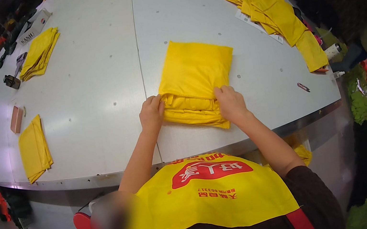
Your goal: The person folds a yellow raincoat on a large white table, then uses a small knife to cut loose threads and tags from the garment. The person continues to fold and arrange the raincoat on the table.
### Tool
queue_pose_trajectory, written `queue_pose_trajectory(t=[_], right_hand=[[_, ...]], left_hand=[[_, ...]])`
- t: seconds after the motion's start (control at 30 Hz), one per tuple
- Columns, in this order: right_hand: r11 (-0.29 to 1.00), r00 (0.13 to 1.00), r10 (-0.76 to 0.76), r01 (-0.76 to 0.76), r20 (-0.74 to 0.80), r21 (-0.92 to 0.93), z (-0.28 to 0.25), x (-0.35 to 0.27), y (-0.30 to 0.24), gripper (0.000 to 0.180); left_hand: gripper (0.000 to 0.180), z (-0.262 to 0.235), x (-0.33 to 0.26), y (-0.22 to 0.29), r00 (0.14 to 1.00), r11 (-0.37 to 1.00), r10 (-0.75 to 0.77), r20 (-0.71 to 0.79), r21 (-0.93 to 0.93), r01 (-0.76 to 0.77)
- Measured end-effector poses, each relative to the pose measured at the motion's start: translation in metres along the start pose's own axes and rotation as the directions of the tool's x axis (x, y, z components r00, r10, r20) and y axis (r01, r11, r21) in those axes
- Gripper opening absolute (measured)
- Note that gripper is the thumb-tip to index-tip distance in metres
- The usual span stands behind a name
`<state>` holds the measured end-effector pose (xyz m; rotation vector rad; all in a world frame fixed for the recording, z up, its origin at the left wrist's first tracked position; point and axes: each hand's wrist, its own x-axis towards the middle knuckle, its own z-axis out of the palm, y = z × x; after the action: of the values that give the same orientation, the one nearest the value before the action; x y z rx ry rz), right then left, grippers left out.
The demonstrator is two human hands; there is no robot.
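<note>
Head view: both hands pinch the near edge of the folded yellow cloth (197, 80) at the counter's (90, 81) near middle, left hand (151, 112) on its left corner, right hand (230, 103) on its right, probably keeping the layers aligned; more yellow stacks (40, 53) lie far left

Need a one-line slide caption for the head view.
Both hands, left hand and right hand, grip the near edge of a folded yellow cloth on a grey table, yellow stacks around.
</note>
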<state>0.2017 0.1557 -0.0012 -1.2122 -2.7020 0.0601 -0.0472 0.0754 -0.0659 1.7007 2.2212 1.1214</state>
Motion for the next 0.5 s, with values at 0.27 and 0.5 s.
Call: queue_pose_trajectory(t=[0.27, 0.5], right_hand=[[0.988, 0.978, 0.05, -0.078, 0.202, 0.131, 0.022, 0.013, 0.022, 0.017], [0.882, 0.88, -0.431, 0.458, -0.201, 0.113, 0.021, 0.004, -0.08, 0.041]], left_hand=[[0.038, -0.009, -0.013, -0.028, 0.582, 0.104, -0.578, 0.573, -0.655, 0.748], [0.035, -0.031, -0.032, -0.01, 0.568, -0.078, -0.512, 0.644, -0.693, 0.716]])
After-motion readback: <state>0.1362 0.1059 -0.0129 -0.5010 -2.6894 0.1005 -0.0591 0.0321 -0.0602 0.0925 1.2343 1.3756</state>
